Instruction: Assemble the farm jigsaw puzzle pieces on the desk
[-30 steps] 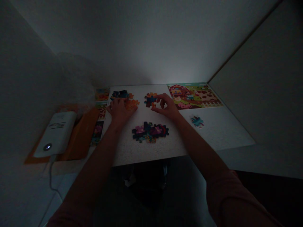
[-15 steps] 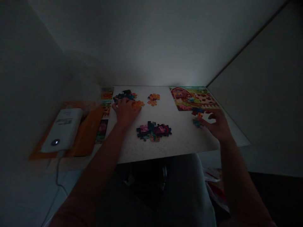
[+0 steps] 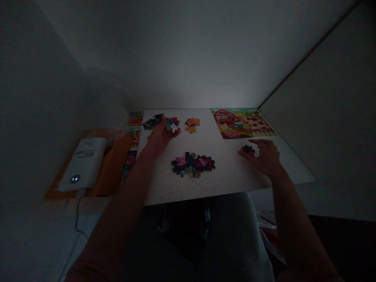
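Puzzle pieces lie in five groups on the pale worktop (image 3: 226, 174), and the light is dim enough that single pieces cannot be counted. At the far left sits a dark blue heap (image 3: 152, 122). Just beside it are some pink-and-white pieces (image 3: 173, 125), then an orange cluster (image 3: 192, 125), which lies apart and untouched. A larger multicoloured cluster (image 3: 193, 164) lies near the front edge, between the two forearms. The fifth group is a small dark cluster (image 3: 247, 149) on the right. One farm picture (image 3: 242, 123) lies flat at the far right corner against the wall, well clear of both hands. The left hand (image 3: 158, 137) reaches across the far left of the worktop with its fingers on the pink-and-white pieces and the blue heap just past its knuckles. Whether its grip is closed on a piece cannot be told, as the hand covers whatever is beneath it. The right hand (image 3: 264, 156) rests on the worktop in front of the farm picture, thumb and fingers curved about the small dark cluster and touching it — again the grip is too dark to judge. Off the left edge, one white device (image 3: 84, 164) with a lit spot lies on an orange folder (image 3: 110, 168), and one cable (image 3: 78, 219) trails from it. A picture strip (image 3: 134, 135) runs along that edge of the worktop.
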### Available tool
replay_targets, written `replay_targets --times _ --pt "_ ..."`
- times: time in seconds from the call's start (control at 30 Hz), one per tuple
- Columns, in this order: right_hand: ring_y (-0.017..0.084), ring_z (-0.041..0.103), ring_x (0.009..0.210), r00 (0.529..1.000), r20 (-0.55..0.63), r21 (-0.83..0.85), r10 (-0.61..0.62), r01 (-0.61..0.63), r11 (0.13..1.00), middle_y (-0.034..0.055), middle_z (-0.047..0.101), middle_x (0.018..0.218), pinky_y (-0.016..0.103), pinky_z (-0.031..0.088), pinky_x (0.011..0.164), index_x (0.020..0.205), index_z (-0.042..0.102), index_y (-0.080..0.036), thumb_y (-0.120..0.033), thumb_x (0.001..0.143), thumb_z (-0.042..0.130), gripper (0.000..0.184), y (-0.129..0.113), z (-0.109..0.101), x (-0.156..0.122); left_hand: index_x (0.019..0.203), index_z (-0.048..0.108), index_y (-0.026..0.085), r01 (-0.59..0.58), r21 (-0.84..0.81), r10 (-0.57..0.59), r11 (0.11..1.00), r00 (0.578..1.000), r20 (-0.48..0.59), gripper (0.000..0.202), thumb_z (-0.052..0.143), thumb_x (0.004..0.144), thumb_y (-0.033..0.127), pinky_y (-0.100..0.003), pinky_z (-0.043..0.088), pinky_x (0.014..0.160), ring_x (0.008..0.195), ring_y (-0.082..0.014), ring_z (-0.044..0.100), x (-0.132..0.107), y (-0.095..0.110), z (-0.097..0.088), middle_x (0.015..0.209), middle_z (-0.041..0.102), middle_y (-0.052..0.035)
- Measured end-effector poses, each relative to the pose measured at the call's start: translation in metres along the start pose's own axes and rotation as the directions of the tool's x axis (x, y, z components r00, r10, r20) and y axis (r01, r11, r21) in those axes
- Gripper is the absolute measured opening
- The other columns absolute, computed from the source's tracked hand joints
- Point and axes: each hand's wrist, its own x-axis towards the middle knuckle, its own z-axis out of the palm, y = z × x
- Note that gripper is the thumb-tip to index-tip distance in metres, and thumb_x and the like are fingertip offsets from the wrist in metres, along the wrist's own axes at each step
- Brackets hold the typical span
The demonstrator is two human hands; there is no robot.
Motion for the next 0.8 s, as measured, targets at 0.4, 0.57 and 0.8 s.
replay_targets --times 0.4,0.57,0.8 --pt "0.055 0.065 0.141 0.996 0.035 -0.015 0.078 -0.078 0.997 0.026 0.067 0.155 0.084 0.052 0.114 0.156 0.071 -0.024 -0.072 0.101 0.065 0.073 -0.037 -0.006 -0.024 0.136 0.081 0.028 0.076 -0.052 -0.077 0.996 0.997 -0.017 0.074 0.049 0.11 0.089 -0.038 0.072 0.084 0.095 -0.0225 0.083 0.0 0.001 0.002 0.131 0.085 -0.0127" --pt "0.046 0.059 0.159 0.894 0.17 0.367 -0.414 0.332 0.869 0.0146 0.055 0.18 0.076 0.052 0.125 0.183 0.041 -0.045 -0.056 0.112 0.067 0.076 -0.149 -0.001 -0.05 0.141 0.079 0.027 0.06 0.009 -0.06 0.998 0.997 0.045 0.081 0.044 0.109 0.092 -0.036 0.072 0.082 0.102 -0.0236 0.083 -0.002 0.001 0.001 0.137 0.083 -0.0135" --pt "0.043 0.038 0.177 0.718 0.284 0.446 -0.635 0.488 0.751 0.014 0.036 0.193 0.074 0.035 0.142 0.191 0.019 -0.039 -0.078 0.114 0.055 0.094 -0.236 0.044 -0.043 0.147 0.076 0.031 0.063 -0.095 -0.059 0.993 0.997 0.047 0.066 0.058 0.11 0.083 -0.036 0.071 0.089 0.108 -0.0226 0.083 -0.004 -0.007 0.003 0.149 0.079 -0.011"
